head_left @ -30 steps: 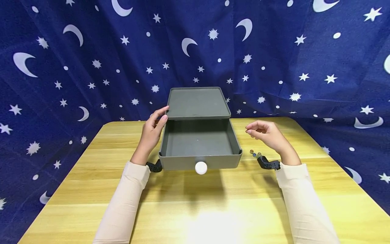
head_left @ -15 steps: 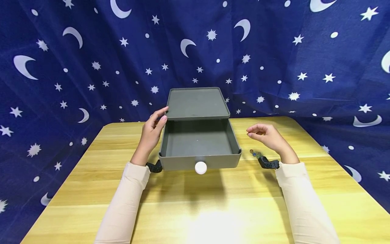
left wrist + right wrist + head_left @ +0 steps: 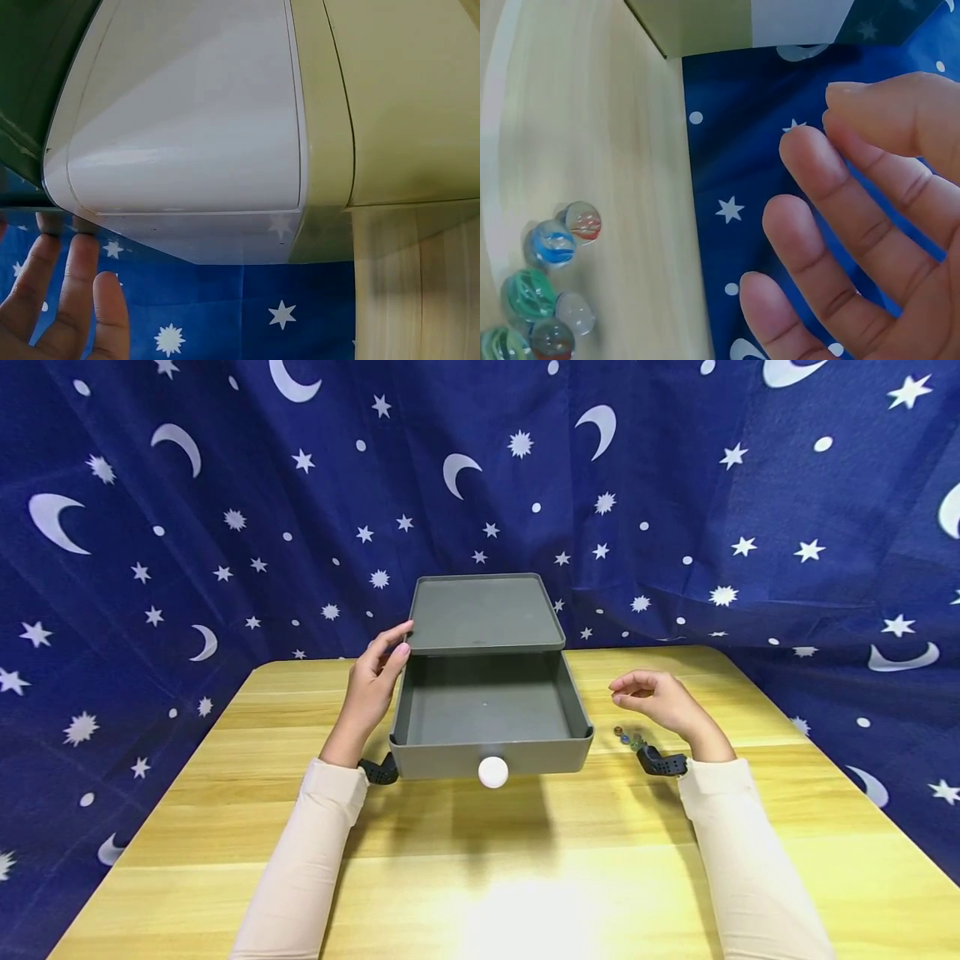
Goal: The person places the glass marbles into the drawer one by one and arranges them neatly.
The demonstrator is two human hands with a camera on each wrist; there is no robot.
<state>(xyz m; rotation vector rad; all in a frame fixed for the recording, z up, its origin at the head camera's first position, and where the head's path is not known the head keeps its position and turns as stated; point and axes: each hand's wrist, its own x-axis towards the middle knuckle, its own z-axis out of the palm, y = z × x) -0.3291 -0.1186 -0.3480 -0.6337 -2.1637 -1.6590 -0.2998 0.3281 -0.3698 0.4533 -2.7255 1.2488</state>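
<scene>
A small drawer unit stands on the table, its grey tray-like top (image 3: 487, 610) above a pulled-out grey drawer (image 3: 438, 762) with a round white knob (image 3: 492, 772). My left hand (image 3: 369, 681) rests against the unit's upper left side, fingers extended. In the left wrist view, the unit's side shows a white section (image 3: 195, 127) between green and yellow ones. My right hand (image 3: 656, 700) hovers right of the drawer, fingers loosely bent, nothing visible in them. Under it lie several glass marbles, among them a blue one (image 3: 553, 244), a green one (image 3: 531, 294) and a reddish one (image 3: 583, 223).
The wooden table (image 3: 225, 843) extends around the unit. A dark blue curtain (image 3: 247, 468) with white moons and stars hangs behind and along both sides. Black wrist mounts (image 3: 662, 762) stick out below the hands, the right one near the marbles.
My right hand has lowered slightly and drifted a little to the right, toward the marbles. The left hand and the open drawer stay in place.
</scene>
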